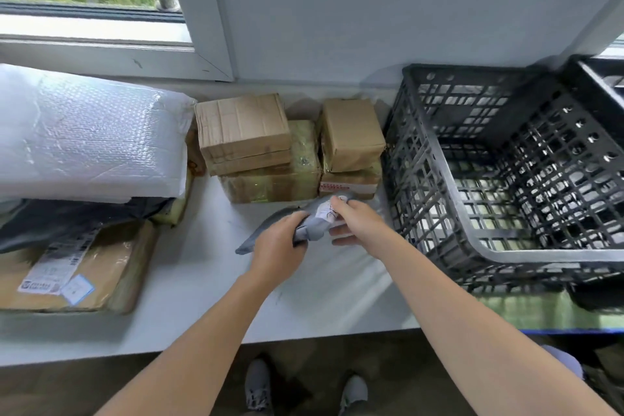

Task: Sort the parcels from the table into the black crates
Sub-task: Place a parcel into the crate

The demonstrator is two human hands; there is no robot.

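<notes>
A small grey soft parcel (315, 224) with a white label hangs just above the white table (189, 277), in front of the stacked boxes. My left hand (278, 245) grips its left end and my right hand (354, 221) pinches its right end at the label. Behind it stand two brown cardboard boxes (241, 127) (351, 133) stacked on taped boxes (270, 181). The black crate (499, 176) stands to the right of my right hand, open and with no parcel visible inside.
At the left lie a large white bubble-wrap parcel (87, 135), a dark bag (74, 223) under it and a flat brown labelled box (74, 270). A second black crate (601, 91) shows at the far right. The wall and window sill run behind the table.
</notes>
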